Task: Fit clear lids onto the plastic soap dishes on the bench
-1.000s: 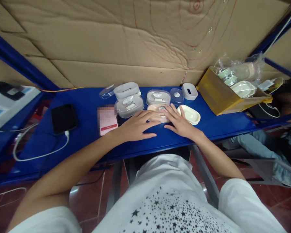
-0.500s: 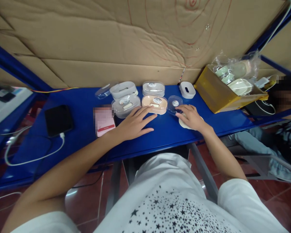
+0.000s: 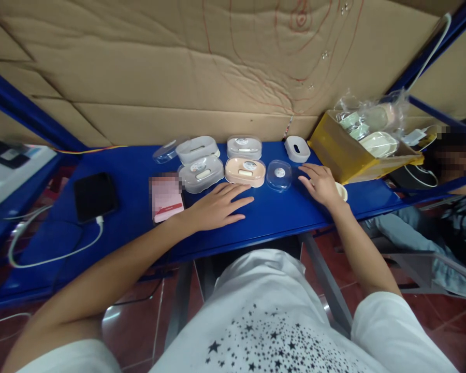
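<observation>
My left hand lies open on the blue table, fingers spread, just in front of a peach oval soap-box-like case with a clear lid. Beside it is a grey case, also under a clear lid. My right hand is stretched out with fingers apart, right of a small clear lid bearing a round sticker. A cream flat piece shows partly behind that hand; the palm hides the rest, and contact is unclear. Behind stand a white slotted piece and a lidded white case.
An open white case and a loose clear lid lie at the back left. A pink phone-like item and a black device on a white cable are left. A cardboard box with bagged parts stands right, near a seated person.
My right hand has moved right, away from the small clear lid, and the cream piece now lies farther right too. My left hand has hardly moved. The view has tilted slightly.
</observation>
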The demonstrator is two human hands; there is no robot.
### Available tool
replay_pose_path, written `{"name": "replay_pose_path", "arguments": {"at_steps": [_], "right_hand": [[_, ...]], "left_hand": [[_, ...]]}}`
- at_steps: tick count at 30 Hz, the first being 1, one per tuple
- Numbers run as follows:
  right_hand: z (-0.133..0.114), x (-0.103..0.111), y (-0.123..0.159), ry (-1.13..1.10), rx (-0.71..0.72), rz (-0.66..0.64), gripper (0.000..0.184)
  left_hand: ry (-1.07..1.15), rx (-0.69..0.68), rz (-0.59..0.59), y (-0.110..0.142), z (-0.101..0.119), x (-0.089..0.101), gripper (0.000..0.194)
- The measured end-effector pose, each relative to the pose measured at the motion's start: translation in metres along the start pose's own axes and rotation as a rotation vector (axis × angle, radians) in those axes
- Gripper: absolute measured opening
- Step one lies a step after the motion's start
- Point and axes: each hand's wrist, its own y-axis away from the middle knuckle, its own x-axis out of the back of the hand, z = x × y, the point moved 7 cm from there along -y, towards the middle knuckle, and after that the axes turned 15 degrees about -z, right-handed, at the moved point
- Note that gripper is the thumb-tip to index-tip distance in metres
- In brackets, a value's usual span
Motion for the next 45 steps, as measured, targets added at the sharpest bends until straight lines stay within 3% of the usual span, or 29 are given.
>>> {"name": "replay_pose_path", "arguments": {"at_steps": [4, 8, 11, 13, 17, 19, 21, 23, 24, 26, 27, 29, 31, 33, 38, 42, 45], "right_hand": [[-0.05, -0.019, -0.005, -0.111, 0.154, -0.119, 0.053], [-0.087, -0.016, 0.026, -0.335, 0.216, -0.119, 0.039], [-0.096, -0.008, 0.048, -0.478, 0.319, -0.162, 0.028], [-0.079, -0.003, 0.052, -0.471, 0.3, -0.134, 0.029], [0.004, 0.004, 0.027, -0.266, -0.009, 0.033, 0.048], [0.036, 0.0, 0.001, -0.176, -0.126, -0.017, 0.055], [0.044, -0.002, -0.021, -0.117, -0.214, -0.087, 0.058], [0.02, -0.001, -0.026, -0.087, -0.241, -0.052, 0.056], [-0.005, 0.001, -0.021, -0.08, -0.211, 0.01, 0.053], [-0.071, -0.005, 0.006, -0.146, -0.02, 0.136, 0.047], [-0.109, -0.016, 0.025, -0.178, 0.149, 0.12, 0.046], [-0.18, -0.051, 0.071, -0.161, 0.537, -0.038, 0.044], [-0.208, -0.09, 0.112, -0.139, 0.663, -0.15, 0.042], [-0.199, -0.124, 0.137, -0.184, 0.582, -0.213, 0.038], [-0.128, -0.188, 0.156, -0.227, 0.103, -0.383, 0.029], [-0.107, -0.203, 0.155, -0.212, -0.11, -0.424, 0.041], [-0.115, -0.186, 0.158, -0.24, -0.062, -0.503, 0.036]], "left_hand": [[-0.006, -0.005, 0.007, 0.001, 0.001, 0.0, 0.052], [0.04, -0.028, -0.012, 0.002, 0.006, 0.0, 0.058], [0.08, -0.069, -0.045, 0.002, 0.012, -0.003, 0.06], [0.1, -0.091, -0.059, 0.001, 0.015, -0.005, 0.061], [0.139, -0.125, -0.111, 0.0, 0.021, -0.011, 0.052], [0.16, -0.119, -0.121, 0.0, 0.023, -0.01, 0.047], [0.183, -0.112, -0.085, 0.0, 0.027, -0.003, 0.047], [0.221, -0.14, -0.032, 0.001, 0.031, 0.006, 0.049], [0.237, -0.157, -0.01, 0.001, 0.032, 0.01, 0.049], [0.242, -0.159, 0.016, 0.002, 0.029, 0.013, 0.046], [0.232, -0.138, 0.022, 0.003, 0.024, 0.013, 0.044], [0.21, -0.086, 0.023, 0.004, 0.014, 0.01, 0.042], [0.202, -0.062, 0.019, 0.004, 0.007, 0.006, 0.04], [0.19, -0.063, 0.013, 0.005, 0.005, 0.004, 0.037], [0.131, -0.079, -0.05, 0.003, 0.006, -0.003, 0.032], [0.126, -0.056, -0.081, 0.003, 0.002, -0.01, 0.031], [0.14, -0.039, -0.094, 0.002, 0.0, -0.013, 0.032]]}}
